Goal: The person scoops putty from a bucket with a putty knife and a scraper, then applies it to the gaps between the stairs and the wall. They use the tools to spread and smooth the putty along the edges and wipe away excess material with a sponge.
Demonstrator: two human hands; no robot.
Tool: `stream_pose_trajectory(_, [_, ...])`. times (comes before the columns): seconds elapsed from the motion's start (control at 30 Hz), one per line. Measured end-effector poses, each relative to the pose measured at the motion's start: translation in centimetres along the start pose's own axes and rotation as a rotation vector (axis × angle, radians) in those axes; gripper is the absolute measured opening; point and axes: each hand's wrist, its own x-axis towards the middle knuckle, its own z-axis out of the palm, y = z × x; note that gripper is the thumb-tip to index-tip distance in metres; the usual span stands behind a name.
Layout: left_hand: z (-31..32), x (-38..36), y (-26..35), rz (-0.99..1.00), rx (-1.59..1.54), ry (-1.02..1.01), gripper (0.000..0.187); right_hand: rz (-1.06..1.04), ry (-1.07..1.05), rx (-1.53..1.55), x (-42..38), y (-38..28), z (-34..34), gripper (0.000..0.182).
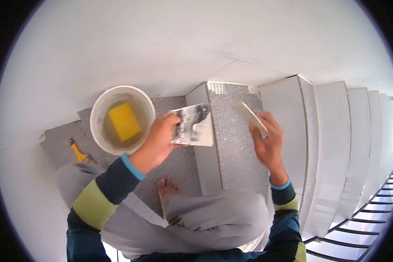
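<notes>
My left hand (158, 139) grips a flat white rectangular plate (193, 124) with dark and pale smears on its face, thumb on top near its left edge. The plate is held above the edge of a grey speckled step (238, 144). Across from it, my right hand (268, 139) pinches a thin, pale flat scraper (250, 117) over the same step, apart from the plate. White paste marks (217, 87) streak the step's far end by the wall. Left of my left hand stands a white bucket (96, 131) of murky water with a yellow sponge (124, 122) in it.
A yellow-handled brush (78, 153) lies on the grey landing, left of my knee. More steps with white risers (281, 105) climb to the right. A white wall (183, 43) runs along the far side, and a black metal railing (362, 222) stands at lower right.
</notes>
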Motion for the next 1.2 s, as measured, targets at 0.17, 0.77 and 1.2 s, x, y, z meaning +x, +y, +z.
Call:
stream_pose_trajectory(0.17, [0.6, 0.5, -0.4, 0.088, 0.034, -0.075, 0.02, -0.284, 0.154, 0.113, -2.6, -1.8, 5.6, 0.026])
stream_pose_trajectory(0.77, [2.7, -1.1, 0.7, 1.113, 1.184, -0.465, 0.031, 0.72, 0.01, 1.717, -4.8, 0.4, 6.5, 0.031])
stream_pose_trajectory(1.2, [1.2, 0.7, 1.8, 0.898, 1.135, -0.249, 0.024, -0.239, 0.299, -0.998, 2.5, 14.8, -4.1, 0.036])
